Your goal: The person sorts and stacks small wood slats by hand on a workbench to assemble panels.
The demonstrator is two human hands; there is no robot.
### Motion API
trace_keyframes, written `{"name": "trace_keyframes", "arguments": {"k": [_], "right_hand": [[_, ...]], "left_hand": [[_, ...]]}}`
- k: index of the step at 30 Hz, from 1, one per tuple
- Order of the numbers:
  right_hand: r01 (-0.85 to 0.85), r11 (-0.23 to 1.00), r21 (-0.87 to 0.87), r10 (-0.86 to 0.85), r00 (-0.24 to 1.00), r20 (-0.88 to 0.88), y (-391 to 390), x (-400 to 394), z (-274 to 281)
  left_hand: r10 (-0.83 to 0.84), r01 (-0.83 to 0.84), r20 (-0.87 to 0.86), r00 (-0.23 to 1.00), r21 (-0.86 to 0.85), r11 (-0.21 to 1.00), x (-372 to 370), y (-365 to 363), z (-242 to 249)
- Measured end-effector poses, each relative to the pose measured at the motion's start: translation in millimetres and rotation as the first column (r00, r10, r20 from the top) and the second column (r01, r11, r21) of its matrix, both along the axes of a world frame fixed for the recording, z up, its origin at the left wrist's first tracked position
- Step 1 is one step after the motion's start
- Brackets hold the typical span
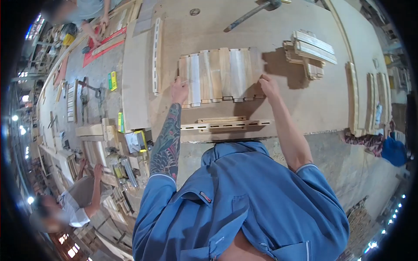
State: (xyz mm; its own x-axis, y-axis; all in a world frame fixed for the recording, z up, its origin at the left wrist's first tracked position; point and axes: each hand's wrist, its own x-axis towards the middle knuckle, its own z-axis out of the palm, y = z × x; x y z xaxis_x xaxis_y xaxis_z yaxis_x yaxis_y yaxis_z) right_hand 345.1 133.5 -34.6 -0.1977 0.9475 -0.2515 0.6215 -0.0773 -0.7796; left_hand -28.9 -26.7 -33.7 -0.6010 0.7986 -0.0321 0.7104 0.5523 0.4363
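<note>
Left hand (179,90) first: it sits at the near left corner of the slat panel (220,74), fingers curled onto the edge, pressing rather than wrapped around anything. The tattooed forearm runs straight up to it from the blue shirt (235,204). Over on the other side, the right hand (268,85) mirrors it, fingers bent onto the panel's near right corner, thumb side toward the middle. Both hands are touching the panel, neither lifts it; it lies flat on the workbench (305,104).

The panel itself is a row of short wooden slats set side by side, pale and tan strips alternating, the near ends uneven and stepped like teeth. It sits in the middle of the bench, square to the person.

Just nearer the body, at the bench edge, lies a slotted rail (226,125) with a shorter strip resting on it. To the left of the panel, a second slotted rail (156,56) lies lengthwise, close to the left hand but apart from it. To the right, well clear of the right hand, a stack of loose slats (310,51) is piled crosswise. A hammer (250,14) rests at the far end of the bench.

Further out, another person (82,12) works at the top left, and a second person (69,204) crouches among offcuts on the floor at lower left.
</note>
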Motion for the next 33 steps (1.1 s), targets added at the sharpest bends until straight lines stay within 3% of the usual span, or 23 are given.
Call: {"name": "trace_keyframes", "arguments": {"k": [2,4,5,7,8,10,11,13,14,16,18,20,23,25,26,27,28,29,31,32,33], "right_hand": [[0.201,0.979,-0.012,-0.201,0.974,-0.101,2,-7,-15],[0.139,0.99,0.003,-0.139,0.99,0.014,22,-3,-24],[0.078,0.997,-0.008,-0.076,0.991,0.114,28,-1,-27],[-0.025,0.997,-0.068,0.032,0.993,0.114,38,12,-4],[-0.114,0.984,-0.134,0.129,0.986,0.105,38,7,15],[0.15,0.981,-0.123,-0.174,0.959,-0.224,4,-21,67],[0.138,0.985,-0.106,-0.171,0.873,-0.456,-16,-34,80],[-0.288,0.936,-0.202,0.094,0.758,-0.645,-111,-97,111],[-0.331,0.939,-0.09,0.208,0.758,-0.618,-141,-118,113],[-0.512,0.858,-0.043,0.392,0.707,-0.589,-182,-153,109],[-0.579,0.815,0.007,0.475,0.661,-0.581,-199,-173,98],[-0.619,0.779,0.098,0.607,0.708,-0.361,-203,-187,92],[-0.656,0.749,0.087,0.644,0.692,-0.327,-217,-194,126],[-0.681,0.73,0.061,0.664,0.684,-0.303,-227,-199,127],[-0.658,0.726,0.197,0.672,0.62,-0.406,-233,-202,124],[-0.611,0.721,0.327,0.682,0.538,-0.495,-236,-202,121],[-0.607,0.727,0.32,0.675,0.55,-0.491,-235,-199,120],[-0.645,0.687,0.334,0.723,0.56,-0.405,-234,-196,119],[-0.678,0.653,0.338,0.757,0.576,-0.308,-231,-192,115],[-0.666,0.628,0.403,0.772,0.6,-0.21,-235,-193,109],[-0.656,0.596,0.463,0.773,0.624,-0.11,-238,-195,104]], "left_hand": [[-0.005,0.007,0.063,0.998,-0.03,1.0,-1,-3,3],[0.047,-0.125,0.565,0.824,0.101,0.987,-3,-8,10],[0.054,-0.14,0.571,0.819,0.106,0.984,-3,-13,17],[-0.027,-0.113,0.775,0.631,0.127,0.985,2,-28,50],[-0.007,-0.137,0.773,0.634,0.121,0.983,-1,-38,49],[-0.066,-0.244,0.632,0.772,0.39,0.888,-8,-66,41],[-0.037,-0.269,0.63,0.775,0.382,0.884,-12,-82,56],[-0.038,-0.3,0.686,0.726,0.366,0.881,-23,-116,117],[-0.027,-0.313,0.686,0.727,0.366,0.876,-26,-124,133],[-0.133,-0.277,0.625,0.769,0.514,0.812,-32,-137,159],[-0.129,-0.254,0.588,0.799,0.524,0.813,-33,-150,186],[-0.131,-0.225,0.551,0.824,0.53,0.818,-31,-160,208],[-0.195,-0.149,0.488,0.851,0.58,0.801,-20,-163,233],[-0.284,-0.016,0.357,0.89,0.647,0.762,-4,-154,250],[-0.291,-0.016,0.367,0.884,0.645,0.764,5,-146,259],[-0.358,0.106,0.266,0.895,0.653,0.75,17,-138,269],[-0.425,0.228,0.162,0.891,0.649,0.725,27,-131,273],[-0.437,0.232,0.17,0.883,0.65,0.723,37,-125,271],[-0.445,0.415,-0.035,0.895,0.432,0.801,52,-113,265],[-0.456,0.42,-0.024,0.89,0.435,0.797,56,-112,261],[-0.444,0.438,-0.041,0.895,0.271,0.857,58,-112,258]]}}
